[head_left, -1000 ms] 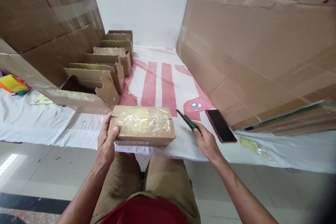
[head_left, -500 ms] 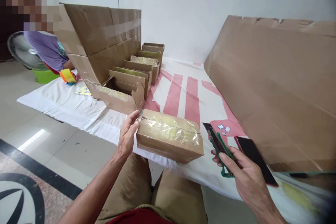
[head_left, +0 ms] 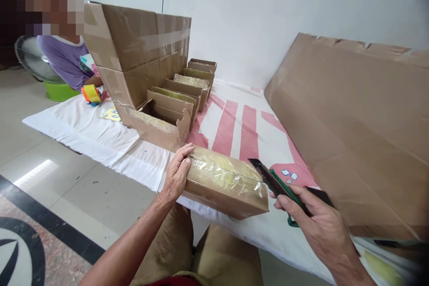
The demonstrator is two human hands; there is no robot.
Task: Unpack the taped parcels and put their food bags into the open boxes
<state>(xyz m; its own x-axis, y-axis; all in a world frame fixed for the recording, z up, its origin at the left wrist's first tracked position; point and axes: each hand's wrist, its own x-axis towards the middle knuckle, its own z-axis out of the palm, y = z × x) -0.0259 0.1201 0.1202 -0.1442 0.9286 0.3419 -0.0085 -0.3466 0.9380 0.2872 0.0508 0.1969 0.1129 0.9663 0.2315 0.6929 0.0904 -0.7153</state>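
Note:
A taped cardboard box (head_left: 228, 178) lies on the cloth at the table's front edge, shiny clear tape along its top. My left hand (head_left: 177, 172) grips its left end, fingers over the upper corner and thumb on the near side. In my right hand (head_left: 306, 208) is a green-handled box cutter (head_left: 281, 187), its dark blade pointing up and left. The blade tip is at the far right part of the box top; whether it touches the tape I cannot tell. A dark phone (head_left: 318, 195) lies partly hidden behind my right hand.
Open cardboard boxes (head_left: 167, 111) stand in a row beside a tall stack of closed boxes (head_left: 134, 40) at the left. A large cardboard sheet (head_left: 351, 125) leans at the right. Another person (head_left: 63, 60) sits behind the stack, near a tape roll (head_left: 91, 94) and a fan (head_left: 30, 60).
My right hand has brought the box cutter left, so its blade is now over the box's right end. My left hand has closed further onto the left end. The view has shifted slightly.

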